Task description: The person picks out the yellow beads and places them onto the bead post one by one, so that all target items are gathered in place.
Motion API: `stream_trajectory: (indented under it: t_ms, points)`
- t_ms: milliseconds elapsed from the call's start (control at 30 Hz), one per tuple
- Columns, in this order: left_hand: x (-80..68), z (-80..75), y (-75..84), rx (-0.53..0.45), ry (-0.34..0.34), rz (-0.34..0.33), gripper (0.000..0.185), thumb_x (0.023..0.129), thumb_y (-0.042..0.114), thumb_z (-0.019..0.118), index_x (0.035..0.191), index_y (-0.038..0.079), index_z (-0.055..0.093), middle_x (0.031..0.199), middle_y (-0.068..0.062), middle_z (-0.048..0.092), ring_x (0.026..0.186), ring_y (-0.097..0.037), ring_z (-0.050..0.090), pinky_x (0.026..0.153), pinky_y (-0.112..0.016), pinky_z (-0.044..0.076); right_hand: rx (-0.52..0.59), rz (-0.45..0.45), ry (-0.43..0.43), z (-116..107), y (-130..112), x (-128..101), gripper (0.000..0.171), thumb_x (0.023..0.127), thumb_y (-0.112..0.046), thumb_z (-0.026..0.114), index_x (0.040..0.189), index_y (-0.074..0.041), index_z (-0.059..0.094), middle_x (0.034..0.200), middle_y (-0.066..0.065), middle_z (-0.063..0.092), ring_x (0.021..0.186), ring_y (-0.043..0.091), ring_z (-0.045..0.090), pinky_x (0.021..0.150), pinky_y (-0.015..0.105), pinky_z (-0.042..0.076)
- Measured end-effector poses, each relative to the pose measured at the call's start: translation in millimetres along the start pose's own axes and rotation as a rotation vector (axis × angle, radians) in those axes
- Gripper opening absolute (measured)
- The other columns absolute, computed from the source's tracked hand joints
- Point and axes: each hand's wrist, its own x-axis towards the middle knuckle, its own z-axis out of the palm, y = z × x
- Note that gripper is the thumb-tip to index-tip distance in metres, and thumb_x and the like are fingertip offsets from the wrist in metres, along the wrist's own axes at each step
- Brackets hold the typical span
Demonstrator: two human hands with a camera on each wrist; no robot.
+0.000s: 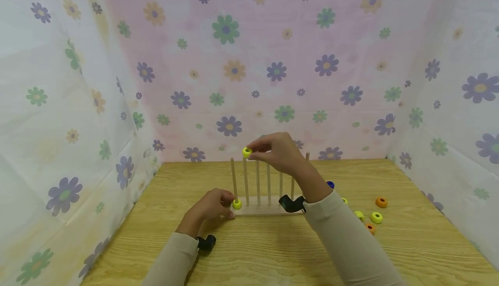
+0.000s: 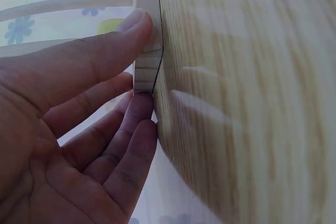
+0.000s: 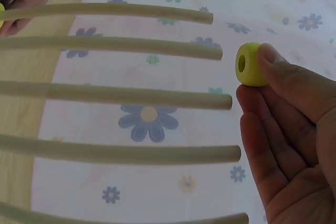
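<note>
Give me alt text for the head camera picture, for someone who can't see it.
A right hand pinches a yellow ring at the top of the second peg of a wooden peg rack, while the left hand steadies the rack's base. More rings lie loose on the wooden table.

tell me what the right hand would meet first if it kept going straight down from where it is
Probably the tip of the second peg: the right hand holds the yellow-green bead right at it, though exact alignment is unclear.

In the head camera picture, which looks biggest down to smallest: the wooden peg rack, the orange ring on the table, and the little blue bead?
1. Wooden peg rack, plainly the largest.
2. Orange ring.
3. Blue bead, though the right arm partly hides it and it lies farther back, so its smaller look is unsure.
</note>
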Motion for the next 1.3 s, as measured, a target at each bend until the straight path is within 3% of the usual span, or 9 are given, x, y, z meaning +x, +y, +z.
stream_trajectory:
  t_ms: [367,833,1067,1300]
  points:
    - [1.1,-0.7,-4.2,0.014,-0.001,0.006,0.054,0.082,0.02,0.09,0.132,0.01,0.071,0.133,-0.001,0.069,0.122,-0.028,0.063,0.104,-0.053,0.053,0.103,0.04,0.012,21.2,-2.3,11.3,0.019,0.09,-0.021,0.083,0.107,-0.015,0.082,0.098,-0.003,0.08,0.083,0.006,0.075,0.073,0.025,0.062]
    - [1.2,0.6,-1.7,0.021,0.003,0.0,0.053,0.082,0.019,0.09,0.131,0.011,0.072,0.129,0.001,0.07,0.115,-0.021,0.064,0.1,-0.049,0.055,0.142,0.072,0.032,34.1,-7.6,16.4,0.017,0.089,-0.02,0.083,0.106,-0.014,0.082,0.098,-0.002,0.08,0.085,0.006,0.076,0.075,0.024,0.062]
    - [0.8,-0.1,-3.2,0.024,-0.008,-0.002,0.05,0.083,0.02,0.089,0.129,0.015,0.073,0.121,0.002,0.071,0.103,-0.017,0.062,0.093,-0.044,0.055,0.146,0.092,0.03,39.3,-6.4,16.8,0.016,0.09,-0.021,0.083,0.105,-0.016,0.082,0.098,-0.004,0.08,0.085,0.006,0.076,0.076,0.026,0.063]
    - [0.6,-1.9,-3.0,0.012,-0.007,0.003,0.052,0.082,0.02,0.09,0.131,0.013,0.072,0.124,0.001,0.071,0.109,-0.019,0.063,0.095,-0.046,0.055,0.132,0.096,0.027,42.2,-6.7,18.7,0.016,0.091,-0.022,0.082,0.105,-0.016,0.082,0.097,-0.004,0.08,0.084,0.005,0.075,0.075,0.025,0.062]
